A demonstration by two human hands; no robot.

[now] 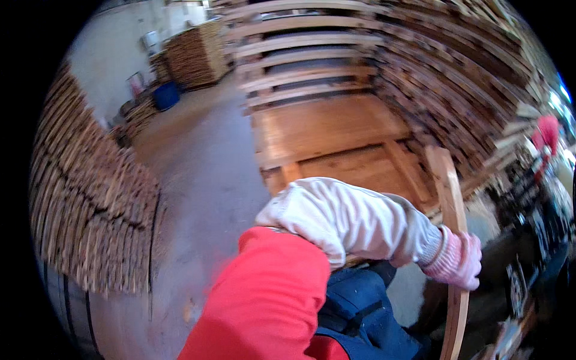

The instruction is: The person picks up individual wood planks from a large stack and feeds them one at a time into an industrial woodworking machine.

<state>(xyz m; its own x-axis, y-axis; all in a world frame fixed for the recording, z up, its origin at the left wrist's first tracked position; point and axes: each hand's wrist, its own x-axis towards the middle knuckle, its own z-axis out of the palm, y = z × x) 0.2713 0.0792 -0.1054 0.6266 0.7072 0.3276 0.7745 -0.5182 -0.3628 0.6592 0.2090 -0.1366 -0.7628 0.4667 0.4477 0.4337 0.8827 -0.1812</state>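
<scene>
My left arm, in a red sleeve with a pale sleeve cover over the forearm, bends across in front of me to the right. At its end my left hand (pixel 461 261), in a pink knitted glove, is closed around a long wooden strip (pixel 449 189). The strip stands nearly upright in the view, running past the hand to the lower edge. Most of the fingers are hidden behind the glove's back and the wood. Just left of the strip lies a flat wooden panel (pixel 336 126) with boards on it. My right hand is out of view.
Spaced boards (pixel 306 42) are stacked beyond the panel. More stacked timber (pixel 444 78) rises at the right, and a tall wood stack (pixel 90 204) stands at the left. A blue bin (pixel 166 96) is by the far wall. Blurred clutter (pixel 534 210) fills the right side.
</scene>
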